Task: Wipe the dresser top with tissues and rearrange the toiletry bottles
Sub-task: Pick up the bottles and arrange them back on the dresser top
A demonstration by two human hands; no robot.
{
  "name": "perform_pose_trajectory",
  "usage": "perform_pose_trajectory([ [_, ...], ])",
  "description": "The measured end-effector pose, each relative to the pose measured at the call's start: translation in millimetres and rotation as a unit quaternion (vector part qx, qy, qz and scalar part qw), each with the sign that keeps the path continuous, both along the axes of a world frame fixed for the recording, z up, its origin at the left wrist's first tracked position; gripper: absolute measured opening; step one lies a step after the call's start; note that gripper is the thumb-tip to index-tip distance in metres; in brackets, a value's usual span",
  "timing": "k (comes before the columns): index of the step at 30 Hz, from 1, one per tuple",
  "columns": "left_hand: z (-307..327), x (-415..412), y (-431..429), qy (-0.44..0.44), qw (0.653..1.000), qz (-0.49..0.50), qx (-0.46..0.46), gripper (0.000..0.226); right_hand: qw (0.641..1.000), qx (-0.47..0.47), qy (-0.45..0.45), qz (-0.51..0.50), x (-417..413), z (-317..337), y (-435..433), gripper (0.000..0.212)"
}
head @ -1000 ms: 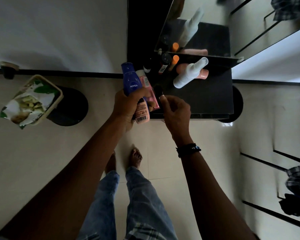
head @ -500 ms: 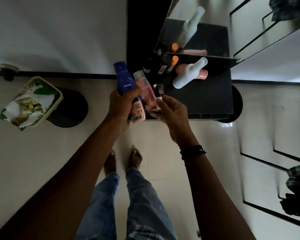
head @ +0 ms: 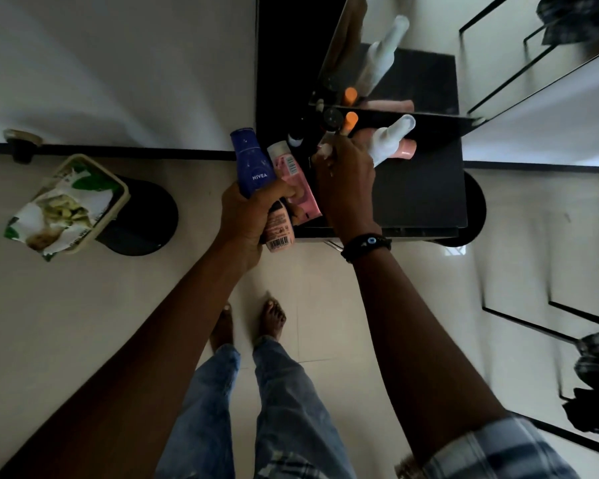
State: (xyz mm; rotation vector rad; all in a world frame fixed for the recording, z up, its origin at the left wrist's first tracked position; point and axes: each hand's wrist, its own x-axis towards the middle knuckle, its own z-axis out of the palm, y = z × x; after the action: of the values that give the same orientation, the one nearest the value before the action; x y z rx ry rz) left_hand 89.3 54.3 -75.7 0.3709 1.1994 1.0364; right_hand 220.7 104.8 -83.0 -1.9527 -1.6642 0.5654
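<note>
My left grip [head: 249,219] clasps the blue bottle [head: 251,160] and pink tube [head: 293,178], clearing the surface [head: 419,195] for wiping. My right grip [head: 346,174] is at its back edge; pinching or spread, I cannot tell.

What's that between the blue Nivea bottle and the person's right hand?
A pink bottle, held with the blue Nivea bottle in the left hand, beside the right hand. The head view shows it.
</note>
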Motion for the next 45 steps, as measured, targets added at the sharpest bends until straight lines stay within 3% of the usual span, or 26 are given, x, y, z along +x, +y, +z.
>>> perform_pose_trajectory([
  [8,0.4,1.1,-1.9,0.005,1.000,0.009,0.004,0.017,0.999,-0.027,0.012,0.012,-0.7,1.5,2.8,0.031],
  [11,-0.8,2.2,-1.8,0.017,1.000,0.010,0.002,0.021,1.000,-0.002,0.021,-0.008,-0.6,10.9,-21.4,0.022],
  [14,-2.3,3.8,-2.4,0.051,0.998,0.025,0.001,0.032,0.990,-0.071,0.116,0.038,-3.9,19.2,-49.7,0.020],
  [19,-7.6,9.5,-4.2,0.183,0.978,0.096,-0.007,0.041,0.928,-0.194,0.297,0.112,-1.1,30.0,-82.4,0.023],
  [26,-6.7,25.2,-8.8,0.252,0.963,0.091,0.041,0.056,0.944,-0.190,0.207,0.175,12.9,36.7,-91.3,0.026],
  [28,-2.1,29.5,-9.9,0.262,0.960,0.081,0.052,0.053,0.949,-0.188,0.211,0.142,19.3,37.0,-90.4,0.022],
  [34,8.9,28.3,-9.3,0.216,0.970,0.089,0.061,0.029,0.969,-0.083,0.214,-0.096,36.2,16.3,-78.6,0.022],
  [39,8.6,24.1,-11.8,0.153,0.984,0.066,0.056,0.005,0.963,0.014,0.202,-0.181,17.5,-10.2,-61.1,0.020],
  [45,5.0,24.3,-16.5,0.153,0.984,0.066,0.059,0.026,0.949,0.054,0.217,-0.224,-1.9,-38.5,-46.9,0.018],
])
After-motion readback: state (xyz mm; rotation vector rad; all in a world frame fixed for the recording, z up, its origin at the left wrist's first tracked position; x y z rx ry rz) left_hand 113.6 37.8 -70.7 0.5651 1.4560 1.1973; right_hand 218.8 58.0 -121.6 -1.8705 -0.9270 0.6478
